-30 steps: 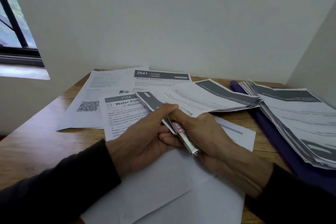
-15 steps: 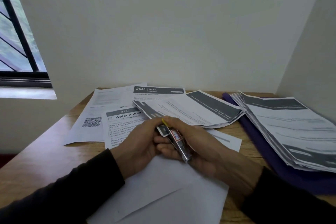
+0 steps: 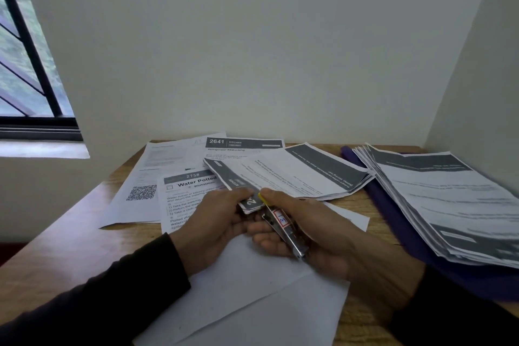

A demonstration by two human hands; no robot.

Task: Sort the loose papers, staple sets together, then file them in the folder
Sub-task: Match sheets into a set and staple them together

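I sit at a wooden table (image 3: 64, 233) pushed into a pale corner, with a dark-framed window (image 3: 31, 70) on my left. Along the right edge lies the purple folder (image 3: 404, 222), open and flat, and on it rests a thick fanned stack of printed sheets (image 3: 449, 199) with dark header bands. Blank white sheets (image 3: 252, 298) lie spread under my wrists, nearest to me. Farther back on the left are loose pages: one with a QR code (image 3: 141, 192), one headed "Water Potted" (image 3: 193, 191) numbered 2758, and one numbered 2641 (image 3: 241, 146) marked kitchen. Across the middle runs the set of papers (image 3: 295, 174) I am working on, its far end lying on the table just beside the folder, its near corner lifted into my hands. My left hand (image 3: 216, 222) pinches that corner, thumb on top, fingers curled beneath. My right hand (image 3: 317, 230) is wrapped round a slim metal stapler (image 3: 282, 226) with a yellow tip and a small red-edged label, its nose set against the same corner; whether its mouth is closed on the paper I cannot tell
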